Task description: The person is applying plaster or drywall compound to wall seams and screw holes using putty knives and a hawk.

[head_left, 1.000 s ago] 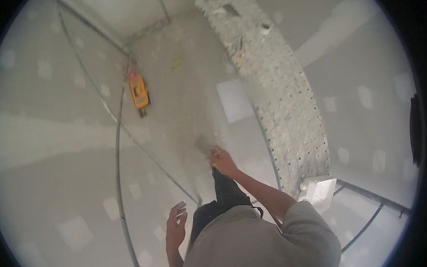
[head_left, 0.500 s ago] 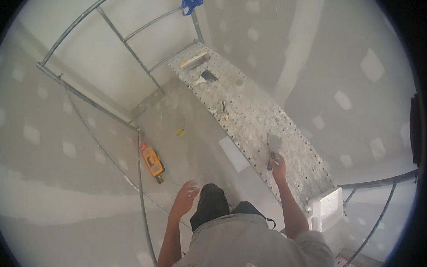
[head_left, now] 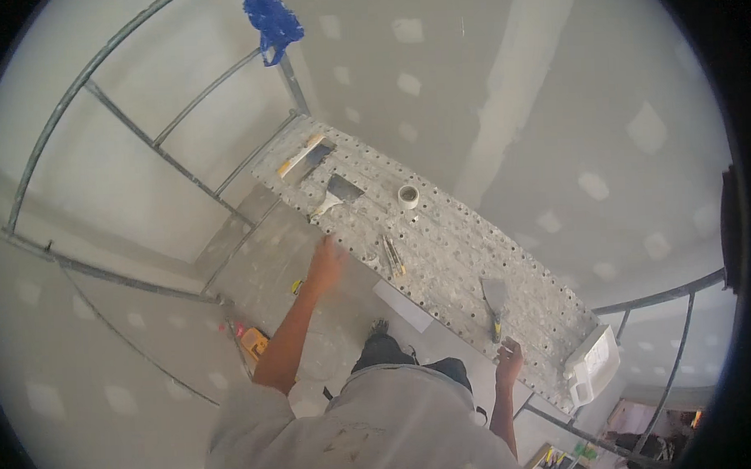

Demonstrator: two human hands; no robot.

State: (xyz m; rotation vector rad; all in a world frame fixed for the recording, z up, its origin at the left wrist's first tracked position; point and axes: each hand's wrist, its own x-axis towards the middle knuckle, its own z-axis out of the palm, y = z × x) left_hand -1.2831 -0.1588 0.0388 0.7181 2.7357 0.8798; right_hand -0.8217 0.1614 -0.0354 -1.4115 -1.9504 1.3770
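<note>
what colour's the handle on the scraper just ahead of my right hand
The scraper's handle is yellow and dark; the head view shows it.

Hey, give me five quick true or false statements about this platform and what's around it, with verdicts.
1. A white roll stands on the perforated platform. True.
2. The blue bag-like item lies on the floor. False: it hangs on the metal frame.
3. The right hand is beside the scraper. True.
4. The white container is nearer the left hand. False: it's nearer the right.
5. The orange item is down on the floor. True.
</note>
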